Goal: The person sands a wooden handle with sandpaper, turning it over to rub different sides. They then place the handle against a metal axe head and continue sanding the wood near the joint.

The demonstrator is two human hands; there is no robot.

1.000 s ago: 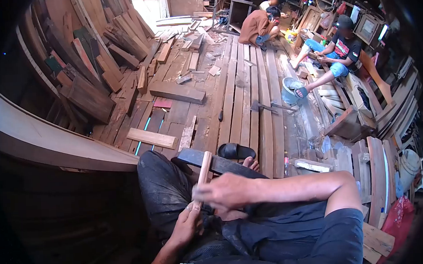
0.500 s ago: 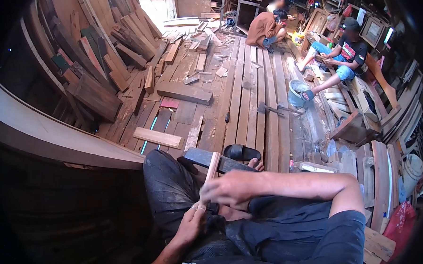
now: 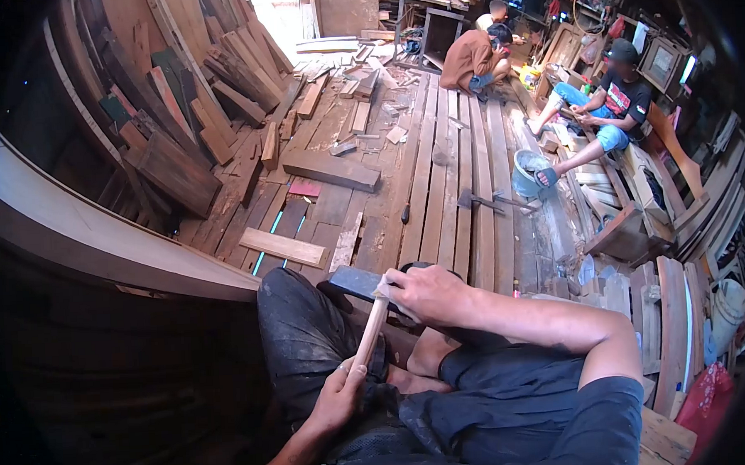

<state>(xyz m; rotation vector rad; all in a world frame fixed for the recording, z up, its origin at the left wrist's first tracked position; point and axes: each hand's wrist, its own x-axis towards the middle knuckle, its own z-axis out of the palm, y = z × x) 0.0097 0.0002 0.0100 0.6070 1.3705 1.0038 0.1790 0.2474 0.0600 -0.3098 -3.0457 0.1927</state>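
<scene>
Wooden stick (image 3: 370, 331) slants above our lap: our left hand (image 3: 336, 396) is closed round its lower end, our right hand (image 3: 425, 293) grips its top, hiding whatever it presses there. Beyond lies a dark block (image 3: 354, 281), partly covered. Plank floor (image 3: 436, 171) ahead is open; a curved board (image 3: 98, 236) hems our left.

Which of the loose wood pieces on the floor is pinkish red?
The small flat red piece, lying on the floor planks just below the big thick brown block. The other loose pieces are plain brown or pale wood.
</scene>
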